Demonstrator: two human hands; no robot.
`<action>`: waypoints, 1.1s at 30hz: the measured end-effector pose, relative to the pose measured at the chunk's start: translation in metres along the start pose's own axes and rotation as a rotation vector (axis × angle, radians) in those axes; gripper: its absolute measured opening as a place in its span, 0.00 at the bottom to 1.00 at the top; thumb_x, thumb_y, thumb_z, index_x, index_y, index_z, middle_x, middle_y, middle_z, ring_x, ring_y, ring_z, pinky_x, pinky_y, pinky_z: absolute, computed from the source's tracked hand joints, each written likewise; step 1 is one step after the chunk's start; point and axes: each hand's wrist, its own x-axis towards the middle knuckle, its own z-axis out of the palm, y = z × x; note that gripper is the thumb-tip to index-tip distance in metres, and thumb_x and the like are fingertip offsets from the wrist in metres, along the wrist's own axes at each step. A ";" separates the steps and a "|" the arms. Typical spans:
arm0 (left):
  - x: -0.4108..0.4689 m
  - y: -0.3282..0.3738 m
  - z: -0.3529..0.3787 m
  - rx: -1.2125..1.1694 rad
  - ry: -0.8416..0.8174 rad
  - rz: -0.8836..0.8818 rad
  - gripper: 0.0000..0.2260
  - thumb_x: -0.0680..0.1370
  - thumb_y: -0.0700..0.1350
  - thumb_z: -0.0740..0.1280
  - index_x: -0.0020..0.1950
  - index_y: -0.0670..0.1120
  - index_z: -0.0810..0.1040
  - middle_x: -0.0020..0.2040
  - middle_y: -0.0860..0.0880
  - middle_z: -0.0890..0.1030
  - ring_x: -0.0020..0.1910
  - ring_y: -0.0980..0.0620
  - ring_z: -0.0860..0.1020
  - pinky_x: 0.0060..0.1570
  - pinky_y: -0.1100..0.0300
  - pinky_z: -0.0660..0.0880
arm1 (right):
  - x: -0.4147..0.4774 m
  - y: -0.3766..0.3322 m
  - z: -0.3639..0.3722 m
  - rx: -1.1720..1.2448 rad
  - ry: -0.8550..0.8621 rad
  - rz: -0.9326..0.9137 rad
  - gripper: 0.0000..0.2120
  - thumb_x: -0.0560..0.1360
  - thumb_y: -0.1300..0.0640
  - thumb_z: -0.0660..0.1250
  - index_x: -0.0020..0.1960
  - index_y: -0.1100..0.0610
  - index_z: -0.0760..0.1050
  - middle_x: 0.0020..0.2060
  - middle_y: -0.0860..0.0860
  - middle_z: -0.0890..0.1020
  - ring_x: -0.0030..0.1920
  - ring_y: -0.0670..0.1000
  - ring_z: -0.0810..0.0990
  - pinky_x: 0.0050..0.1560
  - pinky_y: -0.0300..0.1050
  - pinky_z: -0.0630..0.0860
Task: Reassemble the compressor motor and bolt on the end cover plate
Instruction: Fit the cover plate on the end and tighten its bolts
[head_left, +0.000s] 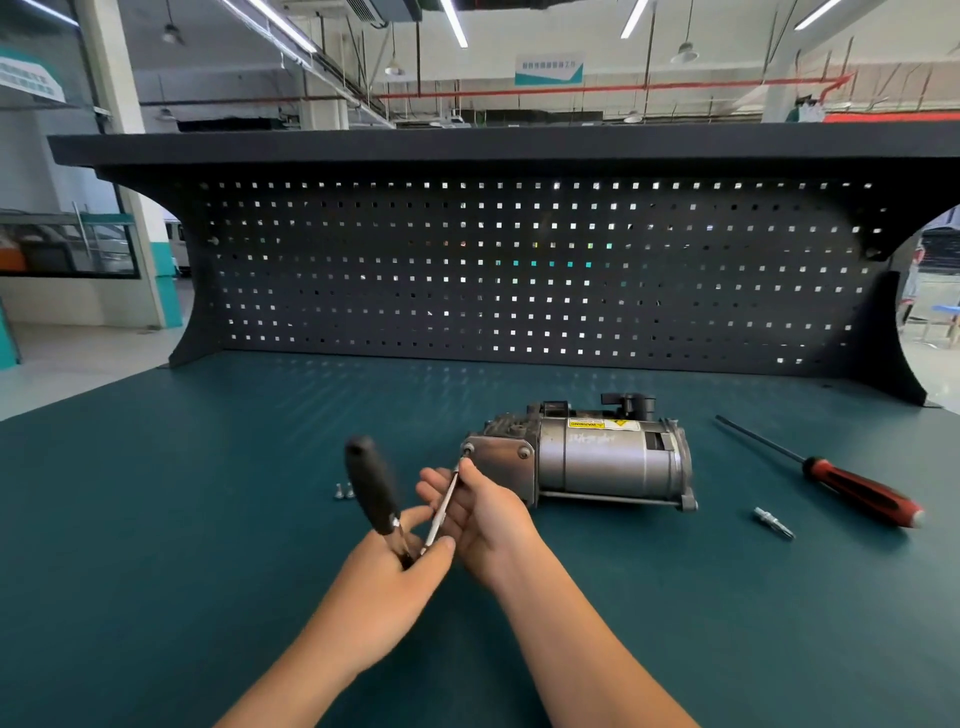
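Observation:
The grey compressor motor (602, 457) lies on its side on the green mat, its square end cover plate (501, 467) facing left toward me. Bolts sit in the plate's upper left and upper right corners. My left hand (395, 566) grips the head of a black-handled ratchet (371, 486), whose handle sticks up to the left. A thin metal extension bar (441, 512) runs from the ratchet head up to the upper left bolt (467, 449). My right hand (478, 512) pinches this bar near its tip, fingers curled round it.
Two loose bolts (344, 490) lie on the mat left of the hands. A red-handled screwdriver (831, 475) lies right of the motor, with a small metal fitting (774, 522) in front of it. A dark pegboard (519, 270) closes the back of the bench.

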 end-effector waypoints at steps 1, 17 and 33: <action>0.002 0.000 -0.001 0.124 0.016 0.056 0.07 0.77 0.45 0.63 0.46 0.55 0.78 0.29 0.51 0.73 0.30 0.55 0.71 0.35 0.59 0.68 | 0.001 0.000 0.001 -0.031 0.010 -0.009 0.13 0.81 0.56 0.58 0.46 0.64 0.74 0.31 0.54 0.84 0.30 0.49 0.83 0.30 0.40 0.78; 0.007 0.005 0.002 0.290 0.044 0.167 0.05 0.79 0.51 0.61 0.50 0.56 0.75 0.36 0.59 0.78 0.34 0.61 0.74 0.35 0.67 0.70 | 0.006 -0.002 0.005 -0.113 0.082 -0.057 0.10 0.77 0.59 0.64 0.39 0.63 0.74 0.31 0.56 0.81 0.26 0.50 0.79 0.33 0.39 0.76; 0.006 0.009 0.002 0.521 0.029 0.185 0.13 0.80 0.51 0.58 0.65 0.56 0.68 0.46 0.58 0.78 0.45 0.61 0.76 0.43 0.63 0.70 | 0.010 0.003 -0.001 -0.382 0.213 -0.257 0.14 0.73 0.53 0.71 0.33 0.61 0.77 0.29 0.53 0.80 0.28 0.47 0.76 0.31 0.39 0.71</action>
